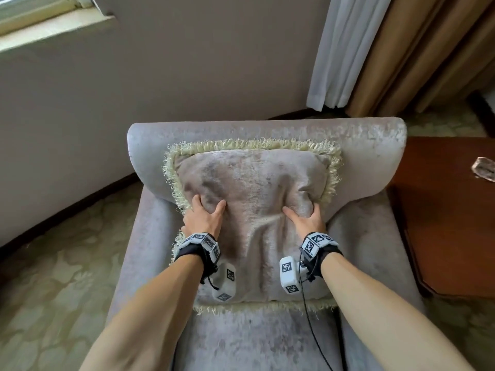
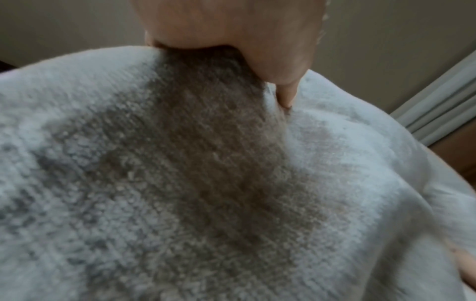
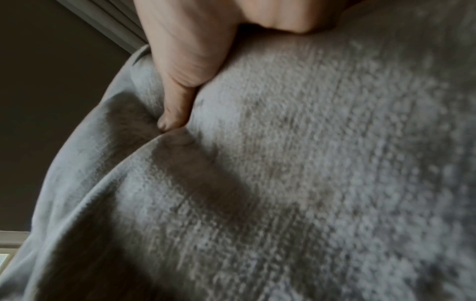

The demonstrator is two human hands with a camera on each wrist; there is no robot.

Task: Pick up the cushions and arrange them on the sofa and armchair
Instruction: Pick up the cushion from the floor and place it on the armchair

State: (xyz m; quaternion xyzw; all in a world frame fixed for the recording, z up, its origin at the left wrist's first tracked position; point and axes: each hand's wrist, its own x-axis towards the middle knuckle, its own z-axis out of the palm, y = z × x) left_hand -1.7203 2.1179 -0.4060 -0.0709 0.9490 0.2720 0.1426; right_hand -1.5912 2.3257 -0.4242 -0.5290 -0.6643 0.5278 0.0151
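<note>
A grey velvet cushion with a pale green fringe leans against the back of the grey armchair, its lower edge on the seat. My left hand grips the cushion's left side, thumb dug into the front. My right hand grips the right side the same way, and the fabric puckers between the two thumbs. Seen from the left wrist, the cushion fills the picture and the thumb presses into it. The right wrist view shows the cushion creased under that hand's thumb.
A dark wooden side table stands close against the armchair's right arm, with a small object on it. Curtains hang behind at the right. A wall and window sill are at the left, over patterned carpet.
</note>
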